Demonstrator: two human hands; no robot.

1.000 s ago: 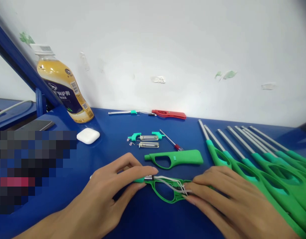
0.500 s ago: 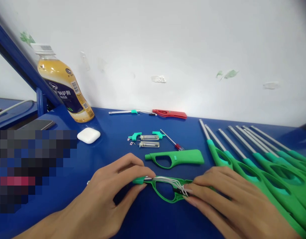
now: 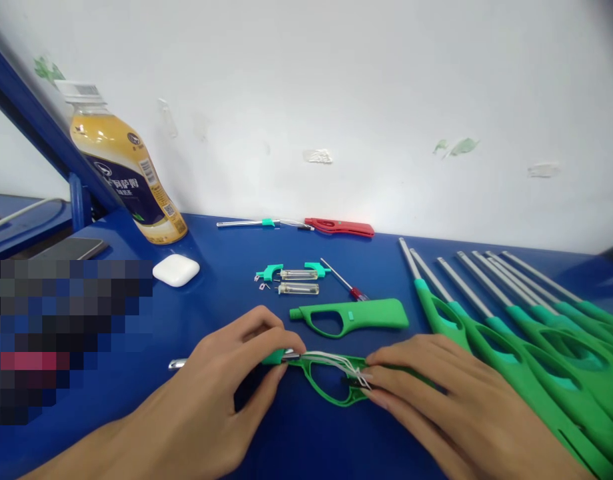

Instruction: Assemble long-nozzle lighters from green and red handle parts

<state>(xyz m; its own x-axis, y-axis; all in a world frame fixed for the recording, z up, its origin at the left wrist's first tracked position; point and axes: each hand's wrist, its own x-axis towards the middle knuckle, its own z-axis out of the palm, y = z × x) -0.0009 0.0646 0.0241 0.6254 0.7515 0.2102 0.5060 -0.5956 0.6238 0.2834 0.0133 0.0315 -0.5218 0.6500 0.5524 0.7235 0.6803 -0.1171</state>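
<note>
A green lighter casing half [image 3: 331, 400] lies on the blue table with its hollow side up. White wires [image 3: 331, 360] run across it from a metal tube [image 3: 177, 364] with a teal collar [image 3: 273, 357]. My left hand [image 3: 241, 380] is closed, thumb and forefinger pinching the tube near the collar and hiding much of it. My right hand [image 3: 436, 387] is closed on the casing's handle end, its fingertips against the wires and a small black part [image 3: 354, 382]. Just behind lies another green casing half [image 3: 361, 317], outer side up.
Green long-nosed lighters [image 3: 526, 347] lie in a row at right. Behind the hands are clear fuel tanks [image 3: 299, 289], teal triggers [image 3: 272, 272] and a red screwdriver [image 3: 356, 293]. A red casing [image 3: 341, 227] lies by the wall. A drink bottle [image 3: 129, 173] and white case [image 3: 176, 270] stand left.
My left hand has shifted slightly left with the tube, and more of the tube's tip shows beyond it. The right fingertips, wires and black part have also moved a little left.
</note>
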